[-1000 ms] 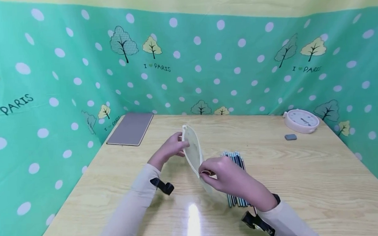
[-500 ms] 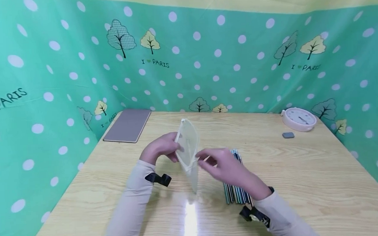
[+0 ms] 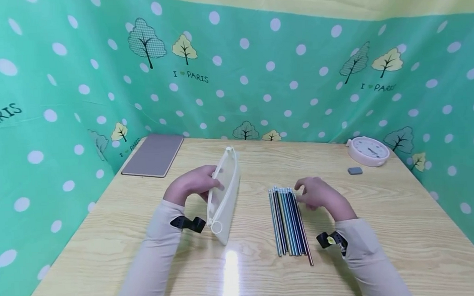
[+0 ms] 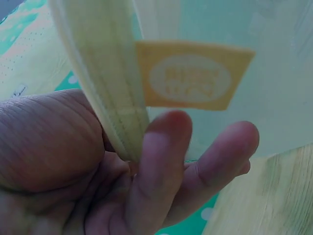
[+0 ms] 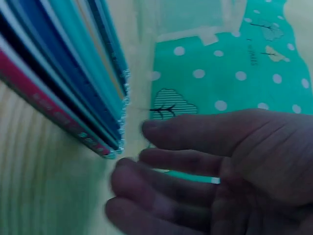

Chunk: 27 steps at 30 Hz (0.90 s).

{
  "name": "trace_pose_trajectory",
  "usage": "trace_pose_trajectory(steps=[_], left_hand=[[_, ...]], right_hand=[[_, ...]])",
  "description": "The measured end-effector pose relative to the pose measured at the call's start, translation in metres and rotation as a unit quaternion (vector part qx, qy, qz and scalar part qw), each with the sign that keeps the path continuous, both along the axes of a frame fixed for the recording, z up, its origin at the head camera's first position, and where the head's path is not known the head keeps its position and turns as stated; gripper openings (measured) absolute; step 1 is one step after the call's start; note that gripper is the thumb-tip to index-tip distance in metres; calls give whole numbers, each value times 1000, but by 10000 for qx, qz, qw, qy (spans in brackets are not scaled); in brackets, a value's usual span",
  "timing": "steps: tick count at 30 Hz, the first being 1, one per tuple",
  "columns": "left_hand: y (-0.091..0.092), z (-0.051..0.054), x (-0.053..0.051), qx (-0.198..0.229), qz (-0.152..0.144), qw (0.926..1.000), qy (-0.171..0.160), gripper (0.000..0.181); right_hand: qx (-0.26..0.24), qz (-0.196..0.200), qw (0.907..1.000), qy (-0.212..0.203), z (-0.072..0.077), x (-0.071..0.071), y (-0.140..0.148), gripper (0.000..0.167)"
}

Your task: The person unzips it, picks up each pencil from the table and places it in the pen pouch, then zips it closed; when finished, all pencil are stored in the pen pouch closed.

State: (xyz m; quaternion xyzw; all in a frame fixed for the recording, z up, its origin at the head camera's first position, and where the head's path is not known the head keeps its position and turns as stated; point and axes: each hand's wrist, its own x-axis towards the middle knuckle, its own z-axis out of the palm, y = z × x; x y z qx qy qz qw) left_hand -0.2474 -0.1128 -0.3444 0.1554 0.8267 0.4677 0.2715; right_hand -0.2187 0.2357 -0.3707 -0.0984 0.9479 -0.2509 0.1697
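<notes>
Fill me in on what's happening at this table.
A person grips an open, pale zip pouch by its edge with the left hand. The right hand, fingers loosely curved, is at the far ends of a row of pencils lying side by side on the table; whether it touches them is hard to tell. Farther back are a notebook on the left, and a round clock and small grey block on the right.
</notes>
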Motion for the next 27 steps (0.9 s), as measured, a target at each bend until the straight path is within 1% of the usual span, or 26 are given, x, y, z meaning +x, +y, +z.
trace_pose_trajectory(steps=[1, 2, 3, 5, 8, 13, 16, 18, 22, 24, 27], left_hand=[[-1, 0, 0, -6, -15, 10000, -6, 48], [-1, 0, 1, -2, -6, 10000, -26, 48], [-2, 0, 1, -6, -14, 10000, -35, 48], [-3, -1, 2, 2, -27, 10000, -55, 48], [-4, -1, 1, -1, -63, 10000, -65, 46], [-1, 1, -1, -56, -223, 9996, 166, 40], [-1, 0, -1, -65, -243, 9991, 336, 40], [-1, 0, -2, -100, -174, 9990, 408, 41], [-2, 0, -3, -164, -50, 9984, 538, 43], [-2, 1, -3, -146, -74, 9983, 560, 44], [-1, 3, -3, -50, -154, 9984, 550, 44]], right_hand=[[59, -37, 9997, -237, -3, 0, 0, 41], [139, -16, 9992, -383, -6, 0, -1, 42], [187, -43, 9985, -504, -8, 1, -2, 42], [259, -139, 9977, -611, -11, 1, -4, 41], [267, -215, 9976, -599, -14, 1, -7, 38], [224, -379, 9976, -536, -18, 1, -12, 35], [163, -396, 9981, -443, -22, 0, -15, 39], [119, -374, 9984, -405, -23, -2, -15, 43], [-147, -303, 9982, -489, -25, -7, -12, 50], [-373, -328, 9976, -479, -23, -9, -8, 52], [-887, -418, 9949, -240, -15, -12, 0, 55]])
